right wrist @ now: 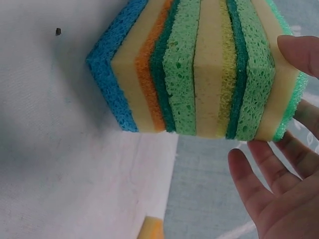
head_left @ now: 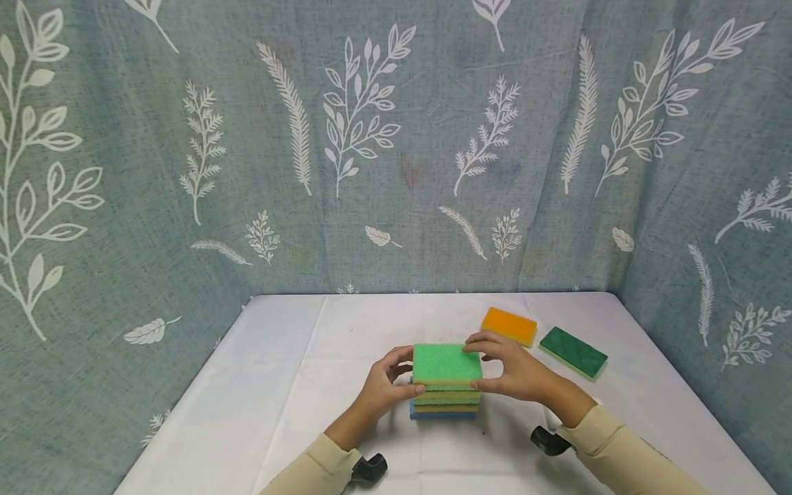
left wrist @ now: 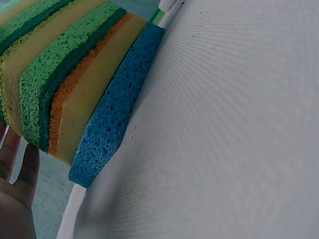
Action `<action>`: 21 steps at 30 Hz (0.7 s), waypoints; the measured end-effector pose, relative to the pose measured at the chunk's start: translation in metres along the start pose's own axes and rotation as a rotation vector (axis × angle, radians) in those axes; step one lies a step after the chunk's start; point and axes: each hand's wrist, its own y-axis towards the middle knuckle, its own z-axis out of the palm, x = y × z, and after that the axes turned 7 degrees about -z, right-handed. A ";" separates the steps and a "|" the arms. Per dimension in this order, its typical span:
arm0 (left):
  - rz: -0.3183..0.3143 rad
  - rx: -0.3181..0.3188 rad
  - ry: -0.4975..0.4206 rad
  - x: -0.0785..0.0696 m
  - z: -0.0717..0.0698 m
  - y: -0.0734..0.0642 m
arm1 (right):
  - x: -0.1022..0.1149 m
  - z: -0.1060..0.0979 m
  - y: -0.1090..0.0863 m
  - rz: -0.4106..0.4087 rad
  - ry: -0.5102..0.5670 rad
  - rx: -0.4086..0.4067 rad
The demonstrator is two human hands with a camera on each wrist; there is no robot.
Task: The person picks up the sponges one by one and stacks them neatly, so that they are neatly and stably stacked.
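Observation:
A neat stack of several sponges (head_left: pixel 447 397) stands on the table, with a blue sponge (left wrist: pixel 119 102) at the bottom and a sponge with a bright green face (head_left: pixel 444 363) on top. Beige, orange, yellow and green layers show between them in both wrist views. My left hand (head_left: pixel 385 386) holds the stack's left side near the top, thumb at the front corner and fingers behind. From the right, my right hand (head_left: pixel 516 368) grips the top sponge, thumb on its near edge and fingers at its far corner. Part of the left fingers is hidden behind the stack.
An orange sponge (head_left: pixel 509 326) and a dark green sponge (head_left: pixel 574 353) lie apart on the white-covered table (head_left: pixel 346 323), behind and right of the stack. Patterned grey-blue cloth (head_left: pixel 421 227) hangs around the back and sides. A black strap piece (head_left: pixel 549 441) hangs beneath the right wrist.

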 end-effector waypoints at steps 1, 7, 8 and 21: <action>0.002 0.002 -0.005 0.000 0.000 0.000 | 0.000 0.000 0.000 0.002 -0.001 0.001; 0.013 0.010 -0.014 0.003 -0.001 0.001 | 0.002 -0.002 0.001 0.016 -0.009 0.008; 0.015 0.010 -0.013 0.003 -0.001 0.001 | 0.002 -0.002 0.001 0.015 -0.010 0.008; 0.024 -0.006 -0.014 0.006 -0.001 0.001 | -0.004 -0.003 0.000 0.016 -0.028 0.028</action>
